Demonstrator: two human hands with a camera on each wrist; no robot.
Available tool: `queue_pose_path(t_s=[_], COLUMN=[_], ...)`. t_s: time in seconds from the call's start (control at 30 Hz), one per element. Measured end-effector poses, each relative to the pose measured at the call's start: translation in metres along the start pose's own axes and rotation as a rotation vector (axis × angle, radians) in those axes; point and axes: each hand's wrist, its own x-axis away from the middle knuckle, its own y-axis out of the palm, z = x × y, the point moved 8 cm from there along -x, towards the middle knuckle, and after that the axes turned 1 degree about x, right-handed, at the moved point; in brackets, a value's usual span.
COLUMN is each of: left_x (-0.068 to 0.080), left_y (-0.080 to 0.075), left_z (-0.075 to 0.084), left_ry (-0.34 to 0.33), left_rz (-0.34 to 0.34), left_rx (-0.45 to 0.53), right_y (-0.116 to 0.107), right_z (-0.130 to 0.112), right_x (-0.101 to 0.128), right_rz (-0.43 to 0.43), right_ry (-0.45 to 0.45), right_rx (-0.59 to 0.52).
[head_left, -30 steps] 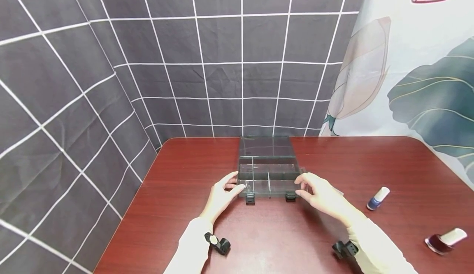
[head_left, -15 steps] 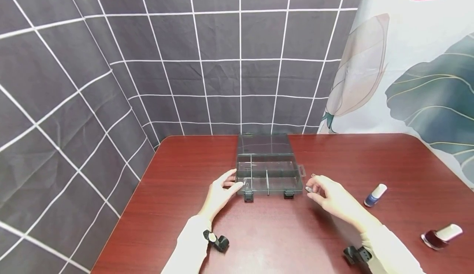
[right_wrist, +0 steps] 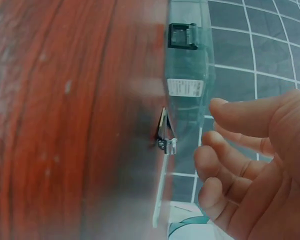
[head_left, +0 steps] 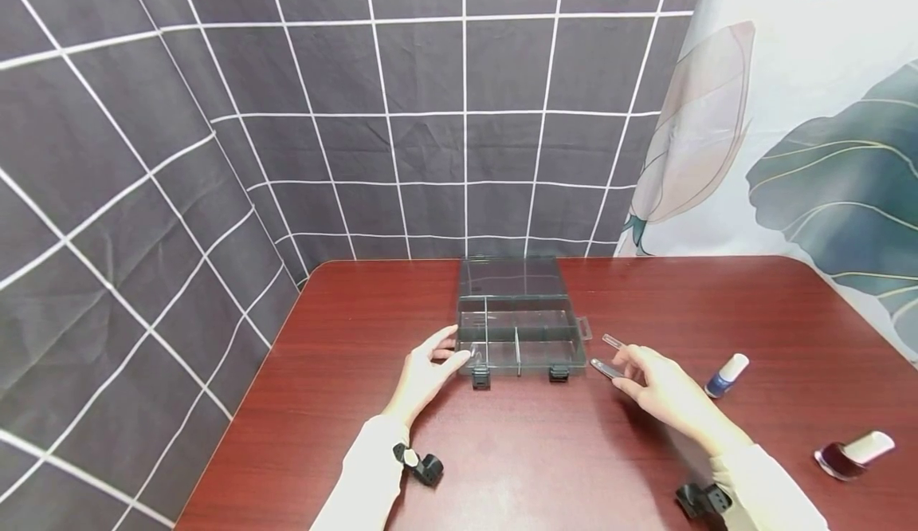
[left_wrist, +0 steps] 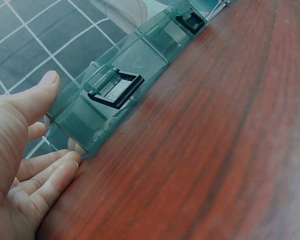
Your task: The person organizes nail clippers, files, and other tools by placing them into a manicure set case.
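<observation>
A see-through grey compartment box (head_left: 527, 367) stands on the red-brown table with its lid (head_left: 512, 277) laid back. My left hand (head_left: 423, 383) rests at its front left corner, fingertips (left_wrist: 67, 167) against the side and thumb near the top edge. To the right of the box, my right hand (head_left: 663, 391) hovers with loosely bent fingers that hold nothing. Close to those fingers a silver nail clipper (head_left: 605, 368) lies on the table, plainly apart from them in the right wrist view. Beyond it is a thin clear flat strip (head_left: 613, 341), partly hidden by the hand in the head view.
A nail polish bottle (head_left: 727, 375) with blue polish lies right of the right hand, and a dark red one (head_left: 853, 455) lies nearer the right edge. A clear tab (head_left: 584, 328) sticks out from the box's right side. Gridded grey cloth (head_left: 423, 148) hangs behind the table.
My right hand has moved from the box's right side rightward and slightly nearer me. The nail clipper and clear strip have come into fuller view. My left hand has stayed at the box corner.
</observation>
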Motion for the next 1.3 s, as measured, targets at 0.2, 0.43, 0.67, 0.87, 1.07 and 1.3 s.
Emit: queue_pose_path(t_s=[0.2, 0.43, 0.67, 0.87, 1.07, 1.3], left_x=[0.000, -0.001, -0.001, 0.000, 0.000, 0.000], left_y=[0.000, 0.000, 0.001, 0.001, 0.001, 0.001], left_z=[-0.001, 0.000, 0.000, 0.000, 0.001, -0.001], left_ry=[-0.009, -0.015, -0.019, -0.011, -0.007, -0.019], left_rz=[0.007, 0.005, -0.004, 0.002, 0.003, -0.003], left_rx=[-0.010, -0.015, -0.013, -0.026, -0.022, -0.017], right_y=[0.007, 0.017, 0.024, 0.027, 0.026, 0.021], right_z=[0.014, 0.028, 0.034, 0.035, 0.034, 0.033], right_x=[0.000, -0.001, -0.003, -0.004, -0.004, -0.006], right_rz=[-0.078, -0.173, -0.228, -0.226, -0.198, -0.168], right_ry=[0.112, 0.224, 0.246, 0.234, 0.218, 0.211], right_rx=[0.025, 0.038, 0.018, 0.019, 0.040, 0.047])
